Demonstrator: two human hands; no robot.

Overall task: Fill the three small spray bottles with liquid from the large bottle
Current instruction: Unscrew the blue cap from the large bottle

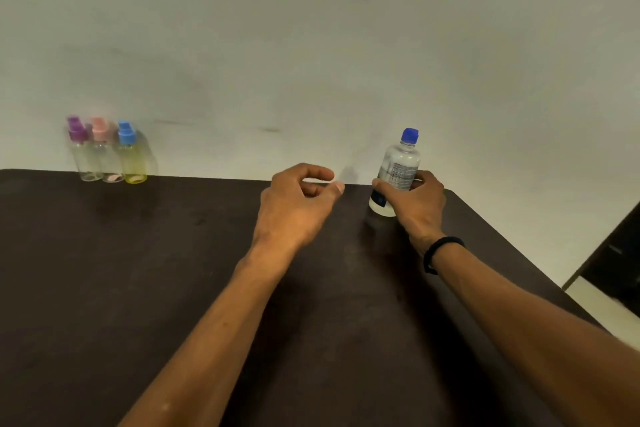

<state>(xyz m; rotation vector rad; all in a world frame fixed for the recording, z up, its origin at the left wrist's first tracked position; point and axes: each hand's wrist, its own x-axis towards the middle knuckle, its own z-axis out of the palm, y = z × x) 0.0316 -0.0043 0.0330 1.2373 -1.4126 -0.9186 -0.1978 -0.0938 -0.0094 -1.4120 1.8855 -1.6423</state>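
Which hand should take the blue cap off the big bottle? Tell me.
Left. The right hand already grips the big bottle standing on the table, while the left hand hovers beside it holding nothing, nearest the blue cap.

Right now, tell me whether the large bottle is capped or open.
Capped. The large bottle stands upright on the table with its blue cap on; the right hand grips its lower body.

Both forearms are bare, with no sleeves showing anywhere along them. The right wrist carries a thin black band (440, 253), a plain loop sitting just behind the hand. The left wrist (268, 246) is bare.
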